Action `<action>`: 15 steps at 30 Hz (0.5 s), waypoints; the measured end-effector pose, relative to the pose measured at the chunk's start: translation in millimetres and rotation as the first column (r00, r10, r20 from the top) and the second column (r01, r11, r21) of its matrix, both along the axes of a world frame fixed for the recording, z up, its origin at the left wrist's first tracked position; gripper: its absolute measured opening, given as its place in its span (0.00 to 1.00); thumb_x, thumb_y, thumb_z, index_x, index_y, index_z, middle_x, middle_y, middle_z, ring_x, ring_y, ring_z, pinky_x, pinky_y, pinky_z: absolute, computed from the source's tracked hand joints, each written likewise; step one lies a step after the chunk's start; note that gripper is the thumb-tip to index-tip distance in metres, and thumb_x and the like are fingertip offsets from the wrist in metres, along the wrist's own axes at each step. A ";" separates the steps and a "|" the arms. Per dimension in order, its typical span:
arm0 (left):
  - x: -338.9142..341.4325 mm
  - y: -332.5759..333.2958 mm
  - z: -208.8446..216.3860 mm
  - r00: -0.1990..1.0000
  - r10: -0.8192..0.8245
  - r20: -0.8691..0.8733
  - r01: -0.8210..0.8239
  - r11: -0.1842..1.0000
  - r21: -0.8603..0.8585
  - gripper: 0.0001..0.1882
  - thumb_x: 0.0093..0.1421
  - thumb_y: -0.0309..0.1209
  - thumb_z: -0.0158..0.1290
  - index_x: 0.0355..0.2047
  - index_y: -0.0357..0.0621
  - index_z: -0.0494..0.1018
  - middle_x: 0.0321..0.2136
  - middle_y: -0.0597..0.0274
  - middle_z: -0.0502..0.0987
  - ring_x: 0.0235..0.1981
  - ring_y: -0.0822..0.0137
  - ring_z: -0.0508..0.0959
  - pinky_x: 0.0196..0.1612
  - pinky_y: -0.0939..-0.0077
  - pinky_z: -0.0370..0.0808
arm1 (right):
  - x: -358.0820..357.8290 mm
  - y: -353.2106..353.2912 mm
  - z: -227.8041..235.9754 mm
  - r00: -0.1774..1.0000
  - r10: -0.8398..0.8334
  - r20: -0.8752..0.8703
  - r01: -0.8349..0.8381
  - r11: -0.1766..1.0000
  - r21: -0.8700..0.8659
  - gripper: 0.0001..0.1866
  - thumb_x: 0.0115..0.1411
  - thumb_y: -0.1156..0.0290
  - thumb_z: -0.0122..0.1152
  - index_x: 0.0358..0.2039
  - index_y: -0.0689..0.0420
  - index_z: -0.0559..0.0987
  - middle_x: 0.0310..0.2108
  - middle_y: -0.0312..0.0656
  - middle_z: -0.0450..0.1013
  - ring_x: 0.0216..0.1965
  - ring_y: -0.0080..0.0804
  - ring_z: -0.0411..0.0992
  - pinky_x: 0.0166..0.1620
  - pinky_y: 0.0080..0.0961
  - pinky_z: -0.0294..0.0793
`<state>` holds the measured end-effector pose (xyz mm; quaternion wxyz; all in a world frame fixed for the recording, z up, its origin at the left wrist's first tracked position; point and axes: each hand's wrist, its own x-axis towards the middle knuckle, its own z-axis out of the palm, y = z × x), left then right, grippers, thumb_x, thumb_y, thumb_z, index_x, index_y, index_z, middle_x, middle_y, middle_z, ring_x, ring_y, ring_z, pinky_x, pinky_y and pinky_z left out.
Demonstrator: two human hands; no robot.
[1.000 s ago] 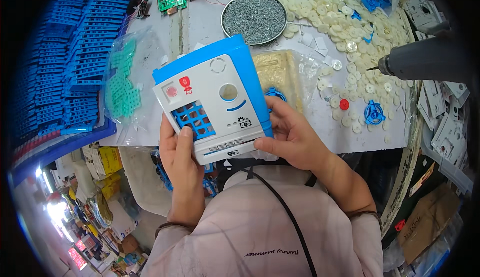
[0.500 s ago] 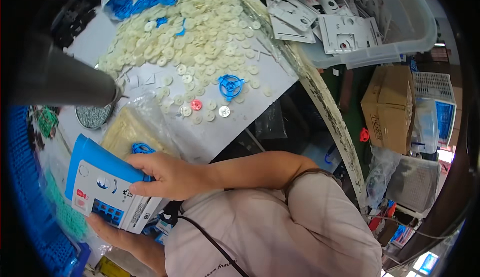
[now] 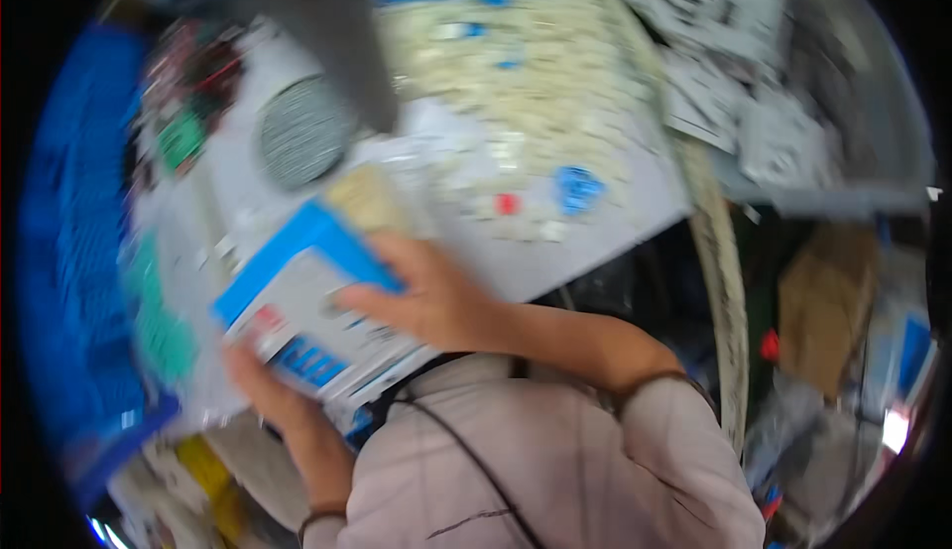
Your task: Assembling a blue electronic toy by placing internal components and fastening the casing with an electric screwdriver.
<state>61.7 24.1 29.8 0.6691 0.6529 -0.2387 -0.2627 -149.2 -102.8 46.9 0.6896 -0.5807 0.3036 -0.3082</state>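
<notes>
Between my two hands is a blue-and-white plastic casing (image 3: 297, 301), tilted, with a printed white face, a blue edge strip and a window of small blue squares. My right hand (image 3: 426, 291) grips its right side, thumb across the white face and fingers at the blue edge. At the lower left edge, my left hand (image 3: 273, 390) holds the casing from the side; its far fingers are hidden. Just beyond the casing lies a clear bag with yellowish contents (image 3: 367, 202). The picture is smeared by motion.
Many cream plastic discs (image 3: 526, 73) cover the white table, with a blue ring part (image 3: 578, 190) and a red piece (image 3: 508, 204) nearby. A round dish of small grey pieces (image 3: 305, 132) stands left of a dark post (image 3: 342, 33). White panels (image 3: 783, 137) fill a bin at right.
The table and its contents have shifted right and turned in the picture as my head moved. My right thumb lies further over the white face. Both hands keep hold of the casing.
</notes>
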 end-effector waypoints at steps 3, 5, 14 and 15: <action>1.7 -13.9 11.2 0.955 -0.226 0.191 0.216 0.974 0.072 0.34 0.73 0.54 0.43 0.64 0.35 0.66 0.55 0.51 0.76 0.55 0.61 0.77 0.59 0.64 0.73 | -1.4 -1.0 3.3 0.984 -0.010 0.176 -0.022 0.984 0.174 0.15 0.67 0.65 0.65 0.47 0.63 0.78 0.37 0.37 0.79 0.35 0.18 0.73 0.37 0.21 0.74; 7.8 -21.1 5.2 0.943 -0.222 0.247 0.199 0.973 0.115 0.28 0.74 0.48 0.43 0.56 0.31 0.72 0.45 0.54 0.80 0.47 0.69 0.78 0.51 0.71 0.74 | -3.2 0.5 5.4 0.978 -0.012 0.207 -0.027 0.982 0.185 0.16 0.68 0.67 0.63 0.51 0.64 0.77 0.42 0.37 0.79 0.39 0.18 0.74 0.42 0.21 0.75; -25.4 -43.5 35.5 0.986 -0.161 -0.043 0.158 0.985 -0.065 0.25 0.78 0.43 0.37 0.43 0.34 0.77 0.36 0.61 0.82 0.36 0.76 0.78 0.41 0.79 0.76 | -1.4 9.5 -1.7 0.976 -0.045 0.213 0.038 0.999 0.038 0.21 0.69 0.66 0.62 0.55 0.67 0.72 0.47 0.41 0.78 0.45 0.21 0.73 0.49 0.21 0.74; -20.8 -44.8 29.2 0.983 -0.181 0.019 0.181 0.983 -0.030 0.25 0.78 0.44 0.37 0.42 0.35 0.77 0.35 0.62 0.82 0.35 0.76 0.78 0.40 0.79 0.76 | -0.2 9.4 -0.5 0.979 -0.061 0.194 0.059 0.998 0.018 0.21 0.69 0.66 0.62 0.55 0.67 0.73 0.46 0.41 0.78 0.45 0.20 0.74 0.48 0.21 0.74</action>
